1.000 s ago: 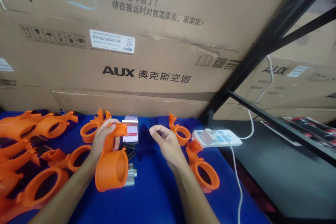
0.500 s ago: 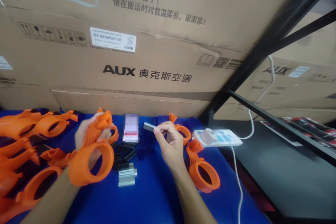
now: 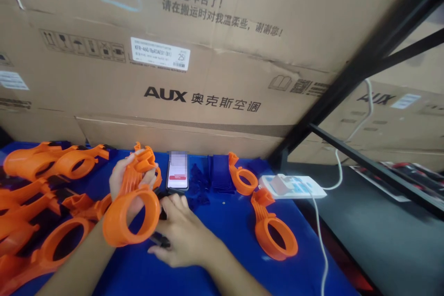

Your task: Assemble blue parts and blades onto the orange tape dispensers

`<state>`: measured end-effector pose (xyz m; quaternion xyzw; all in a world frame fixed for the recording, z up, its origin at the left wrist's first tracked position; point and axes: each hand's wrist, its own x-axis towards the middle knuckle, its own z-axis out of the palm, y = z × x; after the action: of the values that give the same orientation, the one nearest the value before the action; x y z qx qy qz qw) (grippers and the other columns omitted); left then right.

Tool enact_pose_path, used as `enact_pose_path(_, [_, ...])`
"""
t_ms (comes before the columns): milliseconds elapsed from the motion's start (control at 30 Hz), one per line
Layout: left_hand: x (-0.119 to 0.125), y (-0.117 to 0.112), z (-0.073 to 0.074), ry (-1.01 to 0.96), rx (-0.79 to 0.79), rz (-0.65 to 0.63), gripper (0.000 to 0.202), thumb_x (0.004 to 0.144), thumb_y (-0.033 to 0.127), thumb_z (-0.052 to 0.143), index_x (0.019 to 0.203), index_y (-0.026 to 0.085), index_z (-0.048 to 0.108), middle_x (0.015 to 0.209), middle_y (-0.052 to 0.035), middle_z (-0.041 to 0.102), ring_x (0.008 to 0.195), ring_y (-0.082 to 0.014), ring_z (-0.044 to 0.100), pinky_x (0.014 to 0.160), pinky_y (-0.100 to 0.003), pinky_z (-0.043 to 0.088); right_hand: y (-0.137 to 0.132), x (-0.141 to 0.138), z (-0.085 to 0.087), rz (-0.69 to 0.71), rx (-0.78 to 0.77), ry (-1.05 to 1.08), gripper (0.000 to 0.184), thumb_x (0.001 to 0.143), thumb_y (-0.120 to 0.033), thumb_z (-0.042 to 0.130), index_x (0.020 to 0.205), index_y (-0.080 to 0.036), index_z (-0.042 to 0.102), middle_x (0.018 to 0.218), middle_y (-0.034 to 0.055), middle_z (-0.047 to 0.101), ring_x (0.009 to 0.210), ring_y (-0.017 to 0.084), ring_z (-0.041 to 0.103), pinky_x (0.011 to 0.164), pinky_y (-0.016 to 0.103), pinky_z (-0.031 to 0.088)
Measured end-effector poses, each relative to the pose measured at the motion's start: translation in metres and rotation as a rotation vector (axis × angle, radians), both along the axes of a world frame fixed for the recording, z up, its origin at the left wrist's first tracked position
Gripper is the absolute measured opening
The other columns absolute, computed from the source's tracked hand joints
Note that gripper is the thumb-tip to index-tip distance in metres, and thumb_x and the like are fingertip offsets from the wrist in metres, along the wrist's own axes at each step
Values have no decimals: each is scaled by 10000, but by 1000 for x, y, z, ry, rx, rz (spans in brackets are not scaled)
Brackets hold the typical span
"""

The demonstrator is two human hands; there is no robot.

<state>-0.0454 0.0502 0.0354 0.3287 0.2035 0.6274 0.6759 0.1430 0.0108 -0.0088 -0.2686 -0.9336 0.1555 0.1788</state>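
My left hand (image 3: 118, 176) is closed around the grooved stem of an orange plastic ring holder (image 3: 110, 219). The holder's large ring hangs below the fingers. My right hand (image 3: 185, 233) reaches down beside that ring, over a group of short black strips (image 3: 160, 240). Its thumb and fingers are spread, with one black strip showing between them; they do not look closed on it. The silvery metal bars are out of sight. A phone (image 3: 178, 173) with a lit screen lies just beyond the right hand.
Several orange holders (image 3: 74, 166) crowd the left side of the blue table (image 3: 222, 259). Another ring holder (image 3: 277, 236) lies at right, near a white power strip (image 3: 294, 186) with cables. Folded blue cloth (image 3: 221, 173) lies behind. A large cardboard box (image 3: 208, 74) and black frame (image 3: 333, 88) stand beyond.
My right hand has moved left and down onto the black strips; the metal bar it pinched no longer shows. My left hand still grips the orange holder. The view has shifted slightly.
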Motion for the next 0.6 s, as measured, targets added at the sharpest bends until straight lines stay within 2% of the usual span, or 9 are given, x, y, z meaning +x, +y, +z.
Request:
enact_pose_path(67, [5,0,1,-41,-13,13,314,959,458,489,759,222,542,448,43,457,384,-96,435,416,-207,419,3,9,6,-55,-34,8,427,834,-518,774,1144,-238,682,1218,82,466,1102,280,409,931,417,379])
enact_pose_path(133, [7,2,0,-79,-33,13,271,957,414,507,769,222,544,466,42,477,389,-98,455,423,-210,432,6,19,12,-107,-71,21,472,820,-527,791,1185,-250,678,1239,84,452,1130,285,407,953,427,375])
enact_pose_path(300, [8,5,-4,-115,-59,17,225,952,382,532,792,224,536,503,46,490,394,-96,467,422,-210,427,5,23,16,-45,-80,-24,393,783,-512,837,1085,-278,749,1236,66,456,1154,283,405,991,433,364])
enact_pose_path(400, [8,5,-6,-110,-35,22,199,948,370,545,813,224,538,548,38,524,405,-92,474,435,-213,430,-1,13,11,-1,-39,-77,253,860,-493,771,1034,-311,788,1208,58,486,1126,280,401,969,430,369])
enact_pose_path(533, [7,5,-8,-38,5,30,224,957,412,509,853,221,563,545,15,544,418,-112,489,441,-225,418,-9,1,3,-3,19,-84,264,929,-530,677,1123,-380,773,1208,56,507,1066,276,399,940,435,374])
enact_pose_path(600, [7,5,-9,-14,-5,29,250,967,432,482,861,223,571,516,12,534,412,-123,478,439,-232,405,-10,0,2,-23,34,-90,290,941,-546,651,1149,-376,761,1188,63,509,1032,271,404,911,426,381])
